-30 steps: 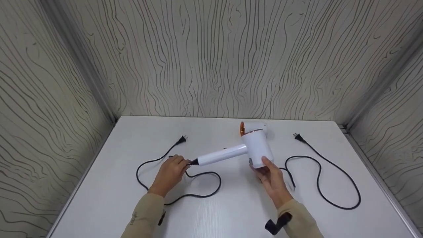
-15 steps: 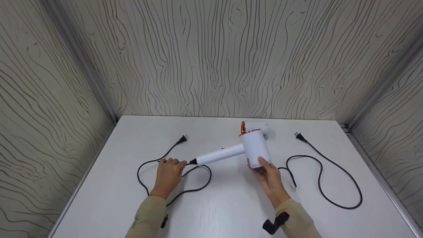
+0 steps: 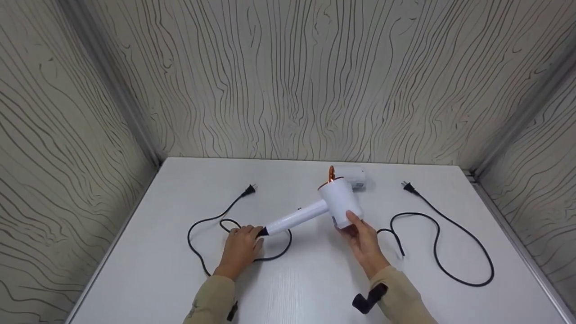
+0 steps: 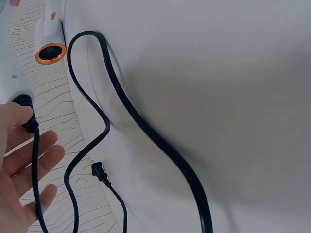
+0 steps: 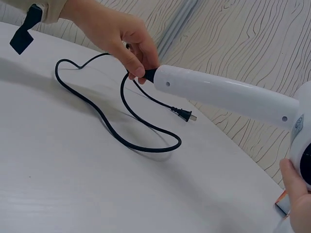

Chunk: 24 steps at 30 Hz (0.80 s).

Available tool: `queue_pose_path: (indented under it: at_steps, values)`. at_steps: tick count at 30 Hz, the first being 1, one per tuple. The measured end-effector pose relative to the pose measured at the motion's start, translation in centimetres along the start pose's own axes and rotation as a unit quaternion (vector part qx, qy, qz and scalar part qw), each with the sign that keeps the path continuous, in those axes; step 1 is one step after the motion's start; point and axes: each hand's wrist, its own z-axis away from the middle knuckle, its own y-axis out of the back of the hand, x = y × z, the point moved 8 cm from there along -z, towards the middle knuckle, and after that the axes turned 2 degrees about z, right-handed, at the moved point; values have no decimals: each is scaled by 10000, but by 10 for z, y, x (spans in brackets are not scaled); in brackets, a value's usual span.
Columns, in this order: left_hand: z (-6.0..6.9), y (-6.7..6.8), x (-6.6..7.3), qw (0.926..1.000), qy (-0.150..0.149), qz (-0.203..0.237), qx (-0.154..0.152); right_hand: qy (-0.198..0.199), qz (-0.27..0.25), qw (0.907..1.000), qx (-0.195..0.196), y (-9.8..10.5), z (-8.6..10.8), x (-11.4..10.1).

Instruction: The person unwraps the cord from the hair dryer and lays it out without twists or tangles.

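A white hair dryer (image 3: 297, 218) with a copper-coloured rim is held above the table by both hands, handle toward the left. My right hand (image 3: 363, 243) grips the bottom of its barrel, thumb on the near side. At the handle's end, my left hand (image 3: 243, 248) pinches the black cord sleeve (image 4: 25, 112) between thumb and forefinger; in the left wrist view the other fingers spread loosely. From that sleeve the black cord (image 4: 36, 170) hangs down and loops on the table. Behind the held dryer lies a second white hair dryer (image 3: 355, 175), partly hidden by it.
One two-pin plug (image 3: 248, 190) lies at the back left of the white table (image 3: 292, 292). Another plug (image 3: 408, 187) lies back right, its black cord (image 3: 435, 243) curving across the right side. Wood-patterned panels (image 3: 288, 81) enclose the back and sides.
The held dryer has shifted slightly left, and its handle end has dipped. My left hand has come down and right, close against the sleeve. The loose cord loop has changed shape.
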Motion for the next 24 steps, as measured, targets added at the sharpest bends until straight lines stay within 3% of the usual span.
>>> queue_pose_path:
  at_steps: [8,14,19,24]
  values:
    - [9,-3,4,9994,95,310,86,-544,-332,9978,179,-2,-18,5]
    - [21,-3,15,9983,104,579,54,-744,-274,9961,383,-3,-26,7]
    - [31,-5,25,9968,233,749,-154,-820,24,9954,491,-6,-34,8]
    - [40,-7,41,9960,146,853,-241,-940,529,9923,607,-7,-42,11]
